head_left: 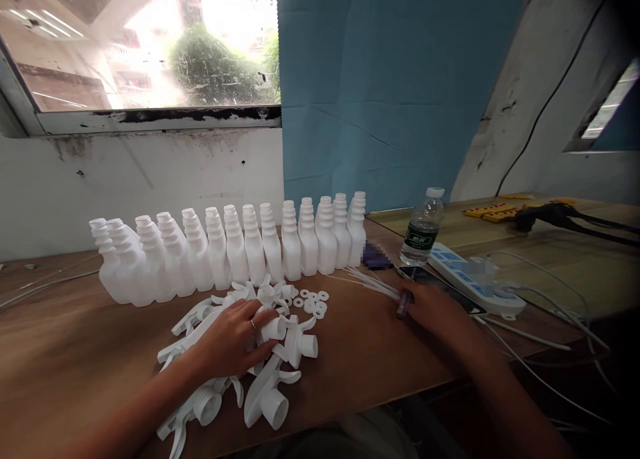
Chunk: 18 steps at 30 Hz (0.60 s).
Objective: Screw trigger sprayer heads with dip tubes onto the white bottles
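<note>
My left hand [234, 337], a ring on one finger, closes round a white trigger spray head [273, 329] at the top of a loose pile. Other spray heads lie around it, including one with its collar facing the front edge [269, 399]. Small white ring washers [315, 304] are scattered just beyond. On the right, my right hand [431, 307] grips a short dark reddish cylinder, pointing down at the table; its kind is unclear. Thin white dip tubes [373, 282] lie beside those fingers. A row of white bottles [253, 245] without tops stands upright behind the pile.
A water bottle [423, 229] stands at the back right, near a phone [463, 299] and a white power strip [475, 282] with cables. A dark purple item [377, 255] lies beside the row. The brown table's [350, 372] front edge runs close to me.
</note>
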### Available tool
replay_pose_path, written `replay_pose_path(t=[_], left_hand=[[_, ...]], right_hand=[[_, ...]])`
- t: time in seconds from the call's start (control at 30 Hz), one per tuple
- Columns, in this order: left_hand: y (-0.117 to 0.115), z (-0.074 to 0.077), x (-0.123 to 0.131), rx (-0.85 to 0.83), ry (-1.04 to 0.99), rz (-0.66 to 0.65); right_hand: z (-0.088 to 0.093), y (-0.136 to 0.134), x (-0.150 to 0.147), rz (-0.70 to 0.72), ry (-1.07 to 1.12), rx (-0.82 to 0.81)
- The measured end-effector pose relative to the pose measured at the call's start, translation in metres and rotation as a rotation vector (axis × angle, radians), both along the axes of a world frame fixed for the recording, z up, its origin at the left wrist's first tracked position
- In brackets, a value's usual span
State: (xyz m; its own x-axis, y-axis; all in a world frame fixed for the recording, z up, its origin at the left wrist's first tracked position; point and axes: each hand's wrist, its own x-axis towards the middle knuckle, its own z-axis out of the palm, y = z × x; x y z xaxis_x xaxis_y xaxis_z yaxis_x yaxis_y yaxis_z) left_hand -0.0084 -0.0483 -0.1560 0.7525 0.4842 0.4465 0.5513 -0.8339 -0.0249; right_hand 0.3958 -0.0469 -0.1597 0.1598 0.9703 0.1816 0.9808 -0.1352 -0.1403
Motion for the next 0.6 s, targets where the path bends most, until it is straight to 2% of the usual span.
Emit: replay_pose_path(t=[0.6], left_hand=[[0.001,-0.001,-0.001,-0.012,0.009,0.013]], right_hand=[[-0.011,0.007,0.005,0.086,0.072,0.02]])
